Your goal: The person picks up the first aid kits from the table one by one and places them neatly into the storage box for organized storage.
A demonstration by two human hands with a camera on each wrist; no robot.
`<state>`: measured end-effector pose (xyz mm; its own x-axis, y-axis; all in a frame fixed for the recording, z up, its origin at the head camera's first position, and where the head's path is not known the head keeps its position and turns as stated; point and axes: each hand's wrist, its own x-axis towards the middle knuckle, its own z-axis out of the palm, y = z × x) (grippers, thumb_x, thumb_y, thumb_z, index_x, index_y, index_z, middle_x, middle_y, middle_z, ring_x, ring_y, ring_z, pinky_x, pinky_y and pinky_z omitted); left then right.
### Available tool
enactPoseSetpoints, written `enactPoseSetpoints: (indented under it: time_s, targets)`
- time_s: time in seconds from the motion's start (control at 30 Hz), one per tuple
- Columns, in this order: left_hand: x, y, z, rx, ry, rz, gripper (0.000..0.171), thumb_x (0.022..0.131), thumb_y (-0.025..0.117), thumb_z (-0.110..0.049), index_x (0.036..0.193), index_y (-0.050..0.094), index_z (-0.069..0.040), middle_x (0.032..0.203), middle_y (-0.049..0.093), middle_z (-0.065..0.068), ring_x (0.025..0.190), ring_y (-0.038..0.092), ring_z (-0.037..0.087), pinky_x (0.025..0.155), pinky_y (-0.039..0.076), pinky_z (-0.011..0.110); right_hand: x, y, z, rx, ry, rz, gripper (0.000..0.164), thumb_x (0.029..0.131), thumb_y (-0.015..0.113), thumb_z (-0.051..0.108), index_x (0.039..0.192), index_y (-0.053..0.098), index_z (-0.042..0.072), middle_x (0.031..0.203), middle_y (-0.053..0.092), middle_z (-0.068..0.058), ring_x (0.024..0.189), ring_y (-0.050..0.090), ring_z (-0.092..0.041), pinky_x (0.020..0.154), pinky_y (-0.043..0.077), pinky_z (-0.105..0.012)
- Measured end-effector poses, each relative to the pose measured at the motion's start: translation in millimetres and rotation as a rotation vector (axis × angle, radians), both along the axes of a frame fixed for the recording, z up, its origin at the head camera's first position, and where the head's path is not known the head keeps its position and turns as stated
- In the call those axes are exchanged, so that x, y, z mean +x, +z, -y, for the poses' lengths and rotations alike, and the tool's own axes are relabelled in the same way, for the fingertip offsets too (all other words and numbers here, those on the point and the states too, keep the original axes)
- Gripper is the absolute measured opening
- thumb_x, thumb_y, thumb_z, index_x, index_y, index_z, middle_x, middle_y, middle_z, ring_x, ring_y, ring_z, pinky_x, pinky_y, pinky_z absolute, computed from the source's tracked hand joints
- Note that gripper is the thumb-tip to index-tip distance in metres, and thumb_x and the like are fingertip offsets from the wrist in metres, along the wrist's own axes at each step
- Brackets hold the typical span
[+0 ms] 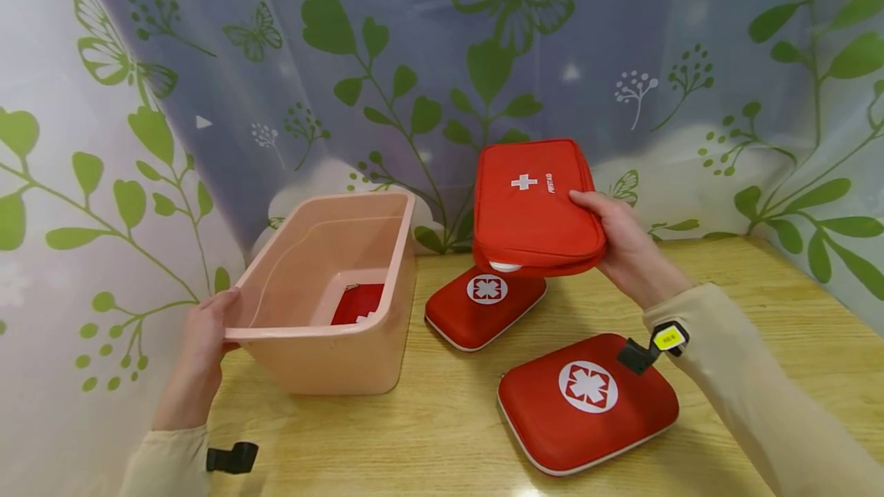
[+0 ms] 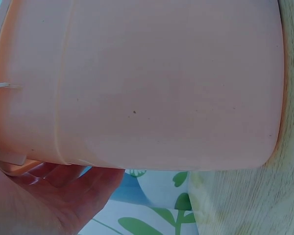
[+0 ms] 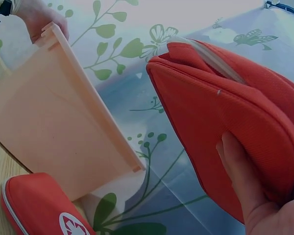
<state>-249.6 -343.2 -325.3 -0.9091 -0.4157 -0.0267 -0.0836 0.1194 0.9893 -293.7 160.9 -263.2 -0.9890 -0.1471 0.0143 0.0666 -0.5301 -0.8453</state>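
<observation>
My right hand (image 1: 625, 244) holds a soft red first-aid pouch (image 1: 535, 202) in the air by its right side, thumb on top of the printed face. In the right wrist view the zipped edge of the pouch (image 3: 225, 112) faces the camera. At the left, my left hand (image 1: 207, 336) grips the rim of a pink plastic bin (image 1: 397, 305) at its near left corner; the left wrist view shows those fingers (image 2: 83, 191) under the rim. A red item (image 1: 359, 301) with a zip pull and white marking lies inside the bin, partly hidden by its wall.
Two red hard-shell first-aid cases rest on the wooden table (image 1: 331, 443): a smaller case (image 1: 456, 313) beside the bin, below the held pouch, and a larger case (image 1: 621, 420) nearer the front right. Behind stands a leaf-and-butterfly patterned curtain (image 1: 276, 113).
</observation>
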Motion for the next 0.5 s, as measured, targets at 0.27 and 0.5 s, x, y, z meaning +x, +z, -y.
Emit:
enactPoseSetpoints:
  time_s: [0.27,0.5]
  targets:
    - [0.0,0.7,-2,0.007,-0.017,-0.007,0.021,0.100,0.051,-0.029,0.105,0.065,-0.015,0.080,0.059,-0.014,0.067,0.061,0.006,0.057,0.053,0.026,-3.9,-0.5,11,-0.003,0.010,-0.002,0.043,0.100,0.056,0.018,0.137,0.038,0.003,0.106,0.064,-0.004,0.088,0.069,-0.014,0.079,0.055,-0.027]
    - [1.3,1.1,0,0.005,-0.015,-0.009,0.025,0.100,0.051,-0.029,0.111,0.064,-0.011,0.078,0.060,-0.014,0.065,0.062,0.006,0.056,0.053,0.026,-7.0,-2.3,22,0.014,0.016,-0.001,0.039,0.100,0.057,0.019,0.133,0.043,0.004,0.111,0.061,-0.004,0.090,0.067,-0.013,0.081,0.054,-0.026]
